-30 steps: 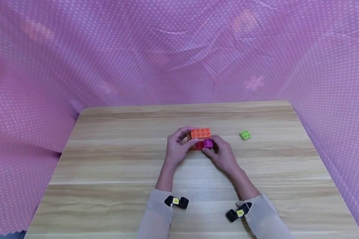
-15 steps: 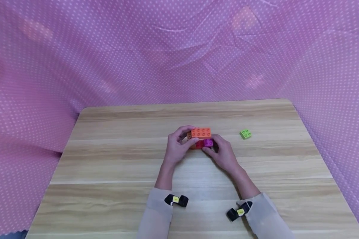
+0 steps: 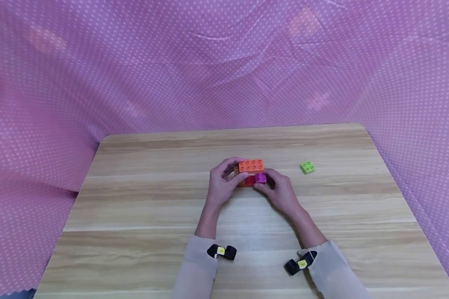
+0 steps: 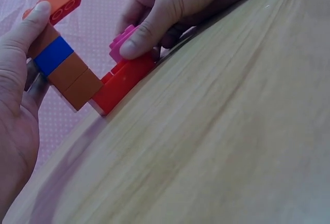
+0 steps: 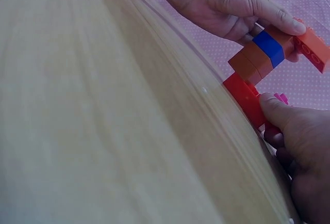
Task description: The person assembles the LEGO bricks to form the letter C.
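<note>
A column of brown building bricks (image 4: 76,79) with a blue brick (image 4: 53,56) among them stands on one end of a long red brick (image 4: 117,85) on the table. The orange brick (image 3: 251,166) on top juts out sideways, its studs facing up. Around the upper column, my left hand (image 3: 220,183) holds the brown and orange bricks between thumb and fingers. A small magenta brick (image 3: 260,178) sits at the red brick's other end. My right hand (image 3: 282,193) pinches it there, the thumb on its near side; the fingers behind are partly hidden.
A lime green brick (image 3: 307,167) lies by itself on the wooden table (image 3: 134,207), to the right of the hands. Pink dotted cloth (image 3: 224,74) hangs behind the table and along its sides.
</note>
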Demonstrator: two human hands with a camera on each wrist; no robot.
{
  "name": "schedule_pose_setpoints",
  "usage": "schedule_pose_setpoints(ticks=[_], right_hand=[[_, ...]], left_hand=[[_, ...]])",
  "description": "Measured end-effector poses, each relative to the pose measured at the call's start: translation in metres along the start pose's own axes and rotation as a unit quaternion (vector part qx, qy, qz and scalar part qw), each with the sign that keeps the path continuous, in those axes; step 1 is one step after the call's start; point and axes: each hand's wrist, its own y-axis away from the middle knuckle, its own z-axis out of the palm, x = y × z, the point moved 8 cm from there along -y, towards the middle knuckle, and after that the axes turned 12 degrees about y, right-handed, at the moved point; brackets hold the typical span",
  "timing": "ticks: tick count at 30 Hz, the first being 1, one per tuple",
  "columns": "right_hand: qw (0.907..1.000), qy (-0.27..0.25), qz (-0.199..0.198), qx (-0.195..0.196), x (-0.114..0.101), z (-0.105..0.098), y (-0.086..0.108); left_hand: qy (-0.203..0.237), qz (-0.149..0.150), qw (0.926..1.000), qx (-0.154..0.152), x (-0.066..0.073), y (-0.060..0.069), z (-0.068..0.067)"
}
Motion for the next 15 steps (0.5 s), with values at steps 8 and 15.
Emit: schedule_pose_setpoints(ticks=[8,15], right_hand=[[0.9999,0.010,-0.001,0.003,0.0000,-0.0009,-0.0003],[0.9999,0.009,-0.004,0.003,-0.0023,-0.0007,-0.0023]], left_hand=[[-0.004,0.016,0.9999,-0.001,0.0020,-0.0002,0.0012],[-0.033,0.019,0.9992,-0.009,0.0043,-0.0024,-0.0014]])
